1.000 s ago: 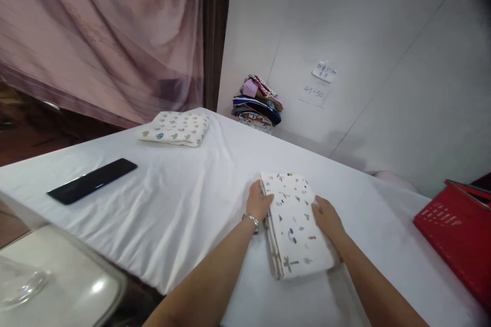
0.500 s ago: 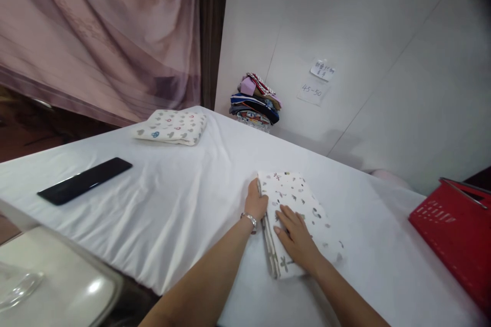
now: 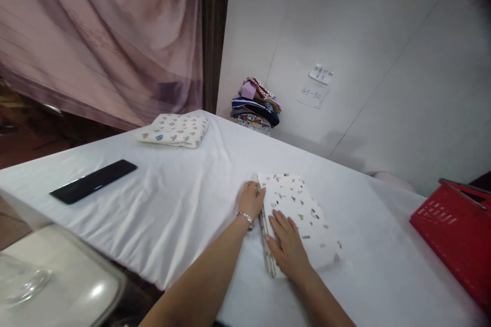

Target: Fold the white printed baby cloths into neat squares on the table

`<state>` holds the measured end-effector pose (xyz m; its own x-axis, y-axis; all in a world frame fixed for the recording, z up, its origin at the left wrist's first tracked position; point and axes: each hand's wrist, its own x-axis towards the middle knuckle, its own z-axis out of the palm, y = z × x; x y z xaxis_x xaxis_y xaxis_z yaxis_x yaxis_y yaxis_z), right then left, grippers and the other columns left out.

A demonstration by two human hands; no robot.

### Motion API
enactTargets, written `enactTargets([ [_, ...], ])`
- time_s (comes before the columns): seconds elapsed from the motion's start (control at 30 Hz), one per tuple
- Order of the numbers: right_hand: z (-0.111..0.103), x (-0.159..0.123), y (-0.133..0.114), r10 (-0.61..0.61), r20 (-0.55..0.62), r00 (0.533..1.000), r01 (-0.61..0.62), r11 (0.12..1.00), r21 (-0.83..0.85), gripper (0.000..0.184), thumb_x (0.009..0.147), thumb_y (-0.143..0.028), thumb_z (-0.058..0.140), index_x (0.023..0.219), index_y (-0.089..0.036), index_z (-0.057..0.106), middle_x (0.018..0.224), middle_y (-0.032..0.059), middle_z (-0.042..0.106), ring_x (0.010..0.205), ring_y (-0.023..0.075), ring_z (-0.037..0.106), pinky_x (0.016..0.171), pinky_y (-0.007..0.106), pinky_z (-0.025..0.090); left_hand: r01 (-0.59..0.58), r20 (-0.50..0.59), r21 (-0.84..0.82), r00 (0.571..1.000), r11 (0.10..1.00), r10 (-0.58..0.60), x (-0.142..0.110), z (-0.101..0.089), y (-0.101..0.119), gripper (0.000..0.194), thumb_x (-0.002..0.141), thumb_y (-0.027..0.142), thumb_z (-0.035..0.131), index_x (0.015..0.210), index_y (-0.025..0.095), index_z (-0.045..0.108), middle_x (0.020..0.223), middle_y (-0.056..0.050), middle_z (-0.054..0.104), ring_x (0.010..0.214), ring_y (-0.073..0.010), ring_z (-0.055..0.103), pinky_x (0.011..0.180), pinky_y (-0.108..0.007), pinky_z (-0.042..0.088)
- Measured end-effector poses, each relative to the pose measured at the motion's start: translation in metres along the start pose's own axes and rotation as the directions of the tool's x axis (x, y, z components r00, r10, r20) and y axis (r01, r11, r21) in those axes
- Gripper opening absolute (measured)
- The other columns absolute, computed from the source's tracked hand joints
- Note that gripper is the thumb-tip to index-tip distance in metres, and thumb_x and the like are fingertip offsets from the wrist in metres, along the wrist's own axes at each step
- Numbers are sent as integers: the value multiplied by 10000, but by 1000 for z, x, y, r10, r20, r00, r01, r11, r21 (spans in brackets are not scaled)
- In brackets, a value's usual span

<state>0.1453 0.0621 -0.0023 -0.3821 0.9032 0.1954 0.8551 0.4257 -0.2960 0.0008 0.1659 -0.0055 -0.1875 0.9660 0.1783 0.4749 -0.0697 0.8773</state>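
Note:
A folded white cloth (image 3: pixel 307 214) with small plant-like prints lies on the white-covered table in front of me. My left hand (image 3: pixel 251 200), with a bracelet at its wrist, is at the left edge of this cloth. Its thumb rests over the layered fold and its fingers curl against the side, gripping the edge. Flat on top, near the lower left of the cloth, my right hand (image 3: pixel 287 245) has its fingers spread. Farther off to the left lies a second folded cloth (image 3: pixel 176 130), white with grey, red and blue prints, which neither hand touches.
A black flat panel (image 3: pixel 94 181) lies on the table (image 3: pixel 184 204) at left. Several folded fabrics form a stack (image 3: pixel 255 104) by the wall. At right stands a red basket (image 3: pixel 452 235). A pale glossy surface (image 3: pixel 65 276) sits at lower left, and a pink curtain (image 3: pixel 115 30) hangs behind.
My left hand has shifted slightly left along the cloth's edge. My right hand has slid a little left and toward me on the cloth. The view has moved slightly.

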Motion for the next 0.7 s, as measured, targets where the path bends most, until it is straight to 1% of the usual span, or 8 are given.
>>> enactTargets([
  [0.03,0,0,0,-4,-9,1000,4,1000,0,500,888,-414,347,1341,-205,365,1434,65,279,1329,230,207,1075,485,179,18,3,2,1000,1000,-18,2,-1,-1,304,794,388,487,997,181,575,1130,-93,550,894,-185,582,818,-297,422],
  [0.1,0,0,1,-9,-18,1000,9,1000,5,494,882,-412,362,1332,-209,382,1429,66,291,1325,234,216,1070,485,187,70,-5,-4,998,998,-70,8,-2,-1,304,788,407,488,940,173,609,1052,-95,587,898,-193,583,824,-294,415],
  [0.2,-3,0,1,-20,-6,1000,21,999,29,494,871,-422,386,1314,-204,410,1420,74,311,1321,242,226,1064,486,196,151,4,15,988,988,-151,21,0,1,320,762,434,513,876,166,646,1019,-109,611,932,-207,577,851,-294,392],
  [0.33,-11,-1,0,-75,32,997,72,994,84,496,864,-432,400,1314,-223,405,1417,71,316,1320,238,230,1067,493,170,201,33,59,978,978,-204,42,5,7,337,702,462,574,774,144,657,888,-113,649,829,-212,604,765,-292,416],
  [0.43,-20,-3,-1,-125,85,989,114,986,120,527,855,-456,412,1334,-238,369,1429,63,291,1326,236,212,1074,501,130,222,19,87,974,971,-225,51,7,9,266,691,395,598,711,133,642,790,-105,653,748,-206,608,694,-285,422],
  [0.5,-26,-4,-4,-147,118,982,131,983,131,562,844,-481,422,1344,-233,352,1436,64,276,1331,235,195,1078,499,112,223,-8,103,975,970,-223,53,7,8,227,719,352,572,699,133,631,752,-94,649,755,-201,603,690,-276,422],
  [0.57,-31,-5,-6,-165,144,976,146,980,133,590,831,-501,433,1345,-225,347,1442,65,265,1337,232,174,1082,486,108,213,-49,121,977,970,-208,49,6,7,220,753,337,534,707,138,617,776,-90,643,806,-200,592,721,-272,421],
  [0.7,-33,-6,-9,-180,190,965,159,980,120,622,816,-518,446,1349,-217,333,1458,62,227,1347,224,128,1087,464,95,198,-124,170,976,965,-178,39,8,4,182,775,306,495,741,153,587,966,-108,593,882,-202,569,792,-292,413],
])
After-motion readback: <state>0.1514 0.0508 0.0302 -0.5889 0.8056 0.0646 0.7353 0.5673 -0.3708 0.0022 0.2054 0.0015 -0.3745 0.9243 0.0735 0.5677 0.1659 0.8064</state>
